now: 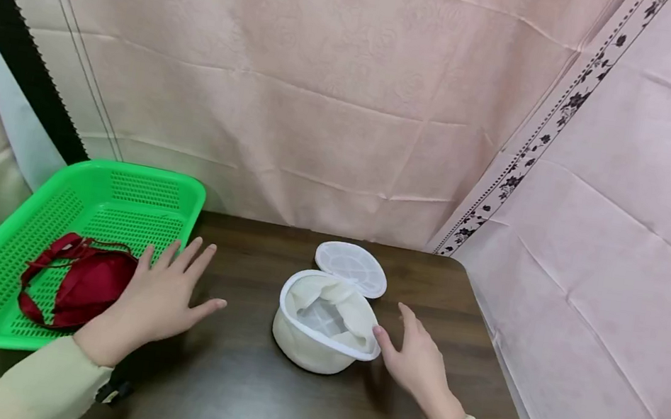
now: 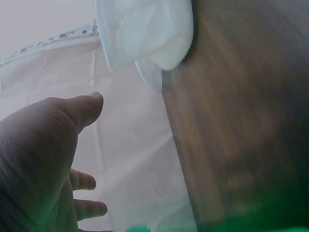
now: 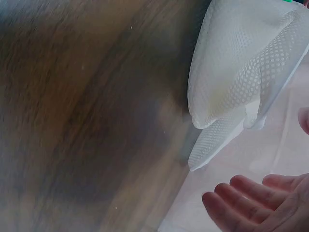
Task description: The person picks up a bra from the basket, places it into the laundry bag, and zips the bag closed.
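Observation:
A white mesh laundry bag (image 1: 317,343) with a stiff rim stands on the table, its round lid (image 1: 353,268) flipped back behind it. The inside of the bag shows folded mesh walls and a flat bottom. My right hand (image 1: 417,361) is just right of the bag, fingers loosely extended, thumb close to the rim; in the right wrist view the thumb appears apart from it. My left hand (image 1: 157,306) spreads its fingers over the right edge of the green basket (image 1: 116,168), holding nothing. Inside the basket lies a dark red garment with straps (image 1: 95,287), partly behind my left hand.
The dark wooden table (image 1: 245,397) carries the basket on the left and the bag near the middle. Pale cloth (image 1: 326,94) hangs along the back edge, and another cloth (image 1: 609,277) with a flowered border closes off the right side.

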Available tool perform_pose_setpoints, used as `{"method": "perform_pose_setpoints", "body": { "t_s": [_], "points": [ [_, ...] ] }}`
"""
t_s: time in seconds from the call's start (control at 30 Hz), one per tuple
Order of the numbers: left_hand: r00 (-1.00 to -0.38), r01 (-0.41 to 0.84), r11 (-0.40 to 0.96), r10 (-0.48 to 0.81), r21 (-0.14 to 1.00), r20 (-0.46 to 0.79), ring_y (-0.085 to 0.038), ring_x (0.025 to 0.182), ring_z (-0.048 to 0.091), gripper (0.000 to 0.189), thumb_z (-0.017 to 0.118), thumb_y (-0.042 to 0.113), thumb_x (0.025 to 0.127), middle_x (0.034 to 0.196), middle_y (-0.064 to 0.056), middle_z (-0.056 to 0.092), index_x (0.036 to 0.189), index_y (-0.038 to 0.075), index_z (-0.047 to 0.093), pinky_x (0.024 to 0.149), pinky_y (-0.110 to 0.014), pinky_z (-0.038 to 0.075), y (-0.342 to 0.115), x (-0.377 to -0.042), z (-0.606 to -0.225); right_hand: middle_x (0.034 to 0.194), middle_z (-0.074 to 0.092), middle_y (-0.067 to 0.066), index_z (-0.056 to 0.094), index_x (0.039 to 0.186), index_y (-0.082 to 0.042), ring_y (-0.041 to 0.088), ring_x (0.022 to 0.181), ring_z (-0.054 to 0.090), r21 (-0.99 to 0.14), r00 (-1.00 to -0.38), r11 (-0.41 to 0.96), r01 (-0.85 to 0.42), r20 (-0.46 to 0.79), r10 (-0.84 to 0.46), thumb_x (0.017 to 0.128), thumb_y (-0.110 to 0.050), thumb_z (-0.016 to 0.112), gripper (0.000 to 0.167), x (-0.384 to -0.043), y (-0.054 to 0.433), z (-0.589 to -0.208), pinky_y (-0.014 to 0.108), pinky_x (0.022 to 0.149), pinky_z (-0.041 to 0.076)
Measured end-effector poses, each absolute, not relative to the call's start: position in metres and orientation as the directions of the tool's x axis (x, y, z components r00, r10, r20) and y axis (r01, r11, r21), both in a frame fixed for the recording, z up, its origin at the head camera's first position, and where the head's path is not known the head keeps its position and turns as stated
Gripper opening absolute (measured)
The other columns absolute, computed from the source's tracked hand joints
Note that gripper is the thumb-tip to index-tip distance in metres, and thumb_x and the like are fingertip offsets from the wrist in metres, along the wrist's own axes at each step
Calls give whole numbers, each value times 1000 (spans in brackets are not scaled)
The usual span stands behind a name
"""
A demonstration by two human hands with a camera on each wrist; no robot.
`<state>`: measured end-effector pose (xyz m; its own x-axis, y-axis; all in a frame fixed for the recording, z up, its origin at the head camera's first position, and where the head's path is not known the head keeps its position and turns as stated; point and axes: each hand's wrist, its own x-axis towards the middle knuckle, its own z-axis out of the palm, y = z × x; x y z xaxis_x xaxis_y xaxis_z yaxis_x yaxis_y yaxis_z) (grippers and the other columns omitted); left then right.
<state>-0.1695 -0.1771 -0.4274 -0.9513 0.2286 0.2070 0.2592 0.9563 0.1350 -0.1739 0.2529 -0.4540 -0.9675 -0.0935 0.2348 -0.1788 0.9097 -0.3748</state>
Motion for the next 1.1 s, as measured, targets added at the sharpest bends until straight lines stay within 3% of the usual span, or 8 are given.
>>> {"method": "perform_pose_setpoints", "body": {
  "t_s": [0.37,0.6,0.87,1.1],
  "points": [
    [-972,190,974,169,125,162,-55,130,24,101,46,76,83,150,-29,27,150,3,28,97,-75,11,-226,-166,-418,121,63,13,47,138,-11,29,108,62,-580,-986,803,-136,155,-55,91,-56,56,66,-174,247,-458,49,87,47],
    [-977,168,974,145,152,156,-56,128,25,102,44,77,83,148,-32,28,149,0,29,94,-75,14,-257,-166,-423,99,68,3,56,126,-9,16,89,64,-715,-993,694,-85,119,1,92,-49,60,53,-179,247,-470,36,76,50],
    [-984,164,976,151,141,97,-57,126,28,104,48,76,82,144,-35,31,148,-2,30,95,-74,16,-282,-170,-432,83,62,10,61,110,1,31,74,64,-894,-998,444,56,-51,24,94,-38,62,43,-177,240,-474,43,65,56],
    [-986,166,974,165,157,17,-59,124,28,104,54,74,80,144,-35,29,147,-2,30,92,-76,23,-290,-174,-435,81,62,10,62,105,2,32,74,64,-901,-997,428,75,-69,30,94,-36,64,39,-174,236,-478,43,65,56]
  ]
}}
